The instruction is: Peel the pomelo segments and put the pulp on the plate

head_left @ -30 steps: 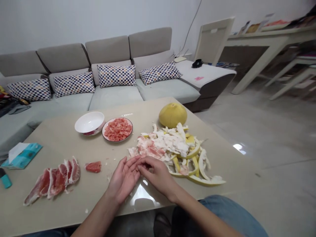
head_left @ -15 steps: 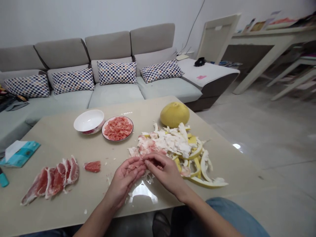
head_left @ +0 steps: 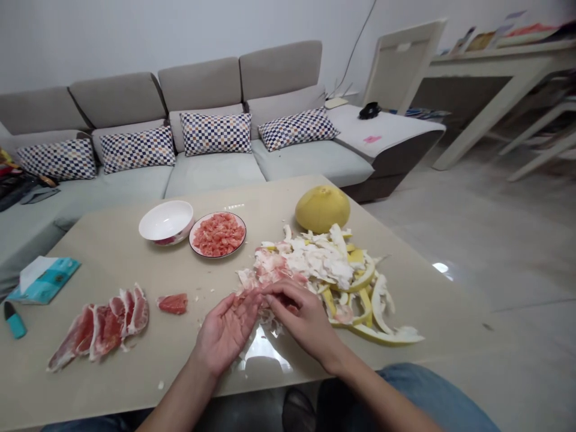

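Note:
Near the front of the table, my left hand (head_left: 229,336) is palm up, its fingers spread and the palm bare. My right hand (head_left: 303,321) meets its fingertips from the right, thumb and fingers drawn together in a pinch; whatever they hold is hidden. Just behind both hands lies a heap of white pomelo pith and membrane (head_left: 315,261) with yellow peel (head_left: 366,306). A peeled piece of pink pomelo flesh (head_left: 173,303) rests left of my left hand. Farther left is a row of pomelo segments (head_left: 105,327), partly covered in white membrane.
A whole pomelo (head_left: 323,209) stands behind the heap. At the back are a plate (head_left: 203,254) of pink pulp and a white bowl (head_left: 166,222). A tissue pack (head_left: 45,281) and a teal-handled knife-like tool (head_left: 15,324) lie at the left. Beyond is a sofa (head_left: 216,165).
My left hand has opened out, its thumb now away from the fingers. My right hand stays pinched at its fingertips. The view has shifted slightly left.

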### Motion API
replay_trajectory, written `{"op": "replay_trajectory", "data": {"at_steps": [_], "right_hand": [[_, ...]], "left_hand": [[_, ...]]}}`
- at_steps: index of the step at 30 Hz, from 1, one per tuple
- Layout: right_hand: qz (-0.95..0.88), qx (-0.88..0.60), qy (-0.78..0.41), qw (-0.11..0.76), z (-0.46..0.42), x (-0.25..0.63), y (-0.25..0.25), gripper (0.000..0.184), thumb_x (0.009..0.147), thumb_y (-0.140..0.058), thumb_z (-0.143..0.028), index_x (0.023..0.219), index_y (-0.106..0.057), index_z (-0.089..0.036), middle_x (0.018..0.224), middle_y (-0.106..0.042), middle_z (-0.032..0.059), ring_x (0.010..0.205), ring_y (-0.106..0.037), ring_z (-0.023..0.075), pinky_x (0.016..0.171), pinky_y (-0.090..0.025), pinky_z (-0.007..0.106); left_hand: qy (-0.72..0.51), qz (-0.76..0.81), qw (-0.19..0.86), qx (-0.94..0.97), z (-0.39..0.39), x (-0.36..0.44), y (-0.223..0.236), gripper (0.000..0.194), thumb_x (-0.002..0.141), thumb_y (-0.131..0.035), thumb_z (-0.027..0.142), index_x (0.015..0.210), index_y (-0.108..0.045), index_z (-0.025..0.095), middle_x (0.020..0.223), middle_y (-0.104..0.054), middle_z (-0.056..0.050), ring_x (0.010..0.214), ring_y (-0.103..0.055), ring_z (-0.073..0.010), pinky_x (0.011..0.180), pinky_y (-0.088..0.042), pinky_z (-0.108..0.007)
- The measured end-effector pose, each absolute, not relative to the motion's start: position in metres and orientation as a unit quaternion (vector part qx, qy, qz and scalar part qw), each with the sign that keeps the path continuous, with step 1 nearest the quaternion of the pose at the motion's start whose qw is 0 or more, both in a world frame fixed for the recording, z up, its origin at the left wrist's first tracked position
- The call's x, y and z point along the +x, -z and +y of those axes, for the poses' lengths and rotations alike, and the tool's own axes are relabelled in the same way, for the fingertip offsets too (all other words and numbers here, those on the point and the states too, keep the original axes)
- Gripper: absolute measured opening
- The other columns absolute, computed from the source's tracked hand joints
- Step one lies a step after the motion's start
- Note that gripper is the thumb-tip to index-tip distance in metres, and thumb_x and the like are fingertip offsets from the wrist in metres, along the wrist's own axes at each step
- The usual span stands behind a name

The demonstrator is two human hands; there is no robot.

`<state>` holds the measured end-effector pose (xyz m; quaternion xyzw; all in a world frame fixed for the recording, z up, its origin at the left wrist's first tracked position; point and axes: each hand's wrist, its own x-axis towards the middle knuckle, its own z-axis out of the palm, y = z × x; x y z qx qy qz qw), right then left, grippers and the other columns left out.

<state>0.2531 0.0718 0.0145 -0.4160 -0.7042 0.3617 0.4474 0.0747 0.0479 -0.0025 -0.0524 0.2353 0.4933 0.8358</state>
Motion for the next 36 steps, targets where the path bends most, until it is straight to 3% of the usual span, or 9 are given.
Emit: {"op": "replay_trajectory", "data": {"at_steps": [5, 9, 11, 14, 23, 27, 31, 34, 36], "right_hand": [[-0.702, -0.435, -0.361, 0.433, 0.075, 0.254, -0.012, 0.014, 0.088, -0.056, -0.022, 0.091, -0.07, -0.021, 0.084, -0.069, 0.0042, 0.076, -0.062, 0.0178, 0.065, -0.047, 0.028], [-0.721, -0.429, -0.335, 0.429, 0.076, 0.252, -0.007, 0.016, 0.088, -0.054, -0.021, 0.089, -0.069, -0.02, 0.082, -0.068, 0.0045, 0.073, -0.061, 0.0178, 0.063, -0.047, 0.028], [-0.737, -0.414, -0.31, 0.435, 0.076, 0.251, -0.004, 0.016, 0.088, -0.052, -0.019, 0.089, -0.068, -0.02, 0.082, -0.067, 0.0052, 0.074, -0.061, 0.0182, 0.066, -0.048, 0.029], [-0.761, -0.39, -0.285, 0.433, 0.074, 0.253, -0.001, 0.019, 0.089, -0.048, -0.016, 0.091, -0.067, -0.019, 0.082, -0.065, 0.006, 0.075, -0.061, 0.0184, 0.067, -0.049, 0.03], [-0.765, -0.379, -0.283, 0.436, 0.075, 0.26, -0.004, 0.017, 0.092, -0.047, -0.018, 0.092, -0.064, -0.021, 0.081, -0.064, 0.005, 0.072, -0.06, 0.0177, 0.065, -0.049, 0.029], [-0.74, -0.417, -0.293, 0.439, 0.074, 0.259, -0.005, 0.018, 0.094, -0.048, -0.026, 0.079, -0.056, -0.021, 0.071, -0.059, 0.0015, 0.063, -0.056, 0.0155, 0.058, -0.046, 0.026], [-0.704, -0.452, -0.245, 0.49, 0.077, 0.259, 0.0, 0.014, 0.093, -0.049, -0.029, 0.082, -0.053, -0.021, 0.08, -0.062, 0.0045, 0.066, -0.059, 0.0167, 0.059, -0.049, 0.027], [-0.706, -0.457, -0.215, 0.497, 0.079, 0.263, 0.008, 0.018, 0.093, -0.046, -0.027, 0.106, -0.057, -0.02, 0.1, -0.068, 0.0094, 0.074, -0.066, 0.0188, 0.064, -0.053, 0.029], [-0.726, -0.456, -0.203, 0.473, 0.08, 0.265, 0.015, 0.024, 0.094, -0.045, -0.028, 0.113, -0.059, -0.021, 0.099, -0.072, 0.0086, 0.071, -0.069, 0.0193, 0.063, -0.054, 0.029]], "left_hand": [[-0.545, 0.344, 0.763, 0.059, 0.086, 0.06, -0.016, 0.035, 0.097, -0.033, 0.012, 0.09, -0.066, 0.003, 0.097, -0.074, -0.018, 0.1, -0.07, -0.0228, 0.091, -0.055, -0.035], [-0.609, 0.381, 0.685, 0.119, 0.157, 0.037, -0.034, 0.023, 0.092, -0.043, 0.005, 0.087, -0.065, 0.012, 0.078, -0.071, -0.006, 0.079, -0.069, -0.0142, 0.082, -0.057, -0.03], [-0.63, 0.398, 0.649, 0.153, 0.19, 0.029, -0.041, 0.015, 0.092, -0.051, 0.012, 0.098, -0.064, 0.012, 0.09, -0.069, -0.006, 0.08, -0.067, -0.0145, 0.077, -0.057, -0.032], [-0.645, 0.407, 0.612, 0.208, 0.22, 0.023, -0.048, 0.03, 0.091, -0.058, 0.031, 0.116, -0.058, 0.016, 0.115, -0.063, -0.008, 0.094, -0.064, -0.021, 0.08, -0.055, -0.041], [-0.559, 0.41, 0.605, 0.392, 0.198, 0.022, -0.064, 0.06, 0.097, -0.022, 0.051, 0.114, -0.063, 0.01, 0.135, -0.058, -0.019, 0.12, -0.058, -0.0248, 0.096, -0.047, -0.038], [-0.497, 0.434, 0.57, 0.491, 0.157, 0.053, -0.051, 0.038, 0.096, -0.038, 0.037, 0.108, -0.067, 0.015, 0.106, -0.073, -0.005, 0.102, -0.066, -0.0185, 0.085, -0.047, -0.029], [-0.415, 0.482, 0.512, 0.577, 0.112, 0.09, -0.017, 0.015, 0.076, -0.069, 0.027, 0.066, -0.07, 0.016, 0.052, -0.062, 0.002, 0.056, -0.062, -0.0163, 0.066, -0.048, -0.028], [-0.378, 0.503, 0.462, 0.625, 0.085, 0.1, -0.002, 0.023, 0.078, -0.068, 0.027, 0.056, -0.068, 0.019, 0.052, -0.062, -0.001, 0.061, -0.061, -0.0198, 0.074, -0.047, -0.032], [-0.366, 0.511, 0.439, 0.642, 0.069, 0.096, -0.002, 0.012, 0.08, -0.063, 0.022, 0.077, -0.075, 0.023, 0.071, -0.071, -0.005, 0.078, -0.065, -0.0241, 0.085, -0.045, -0.034]]}}
